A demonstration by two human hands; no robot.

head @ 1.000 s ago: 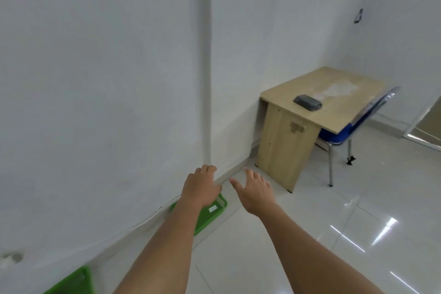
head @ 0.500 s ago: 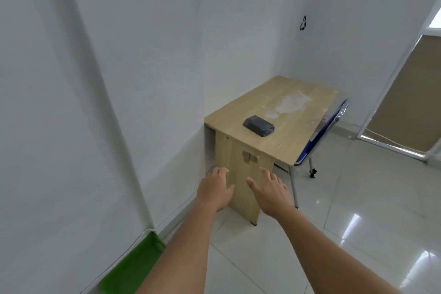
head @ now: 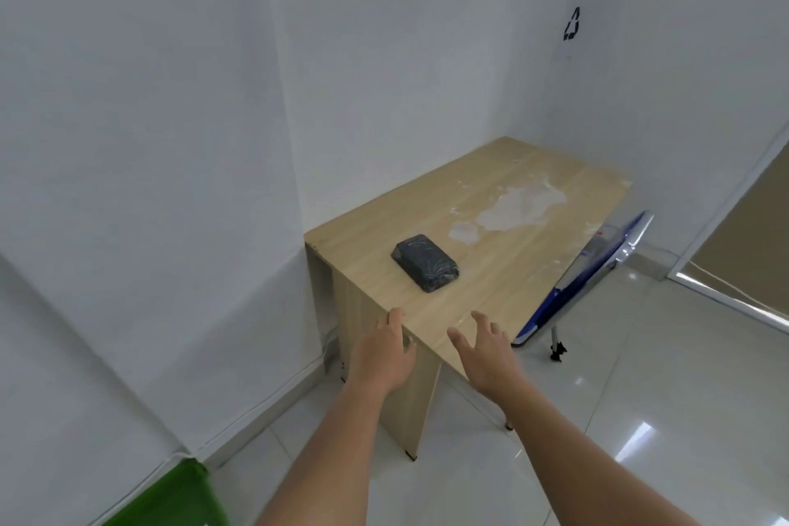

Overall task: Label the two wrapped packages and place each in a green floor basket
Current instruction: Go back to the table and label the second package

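A dark package [head: 426, 262] wrapped in shiny film lies on the near left part of a light wooden desk [head: 512, 243]. My left hand [head: 383, 357] hovers at the desk's near corner with fingers apart and nothing in it. My right hand [head: 486, 354] is beside it over the desk's front edge, also spread and holding nothing. Both hands are a short way in front of the package and apart from it. The corner of a green floor basket [head: 179, 498] shows at the bottom left, against the wall. No label is in view.
The desk stands in a corner between white walls. A blue chair [head: 585, 278] with a metal frame is tucked at its right side. A whitish smear [head: 518, 207] marks the desk's far part. Glossy white floor tiles [head: 661, 397] stretch to the right.
My view has swung right and closer to the desk. The green basket has slid to the bottom left edge. Both hands have come forward and now reach the desk's near edge.
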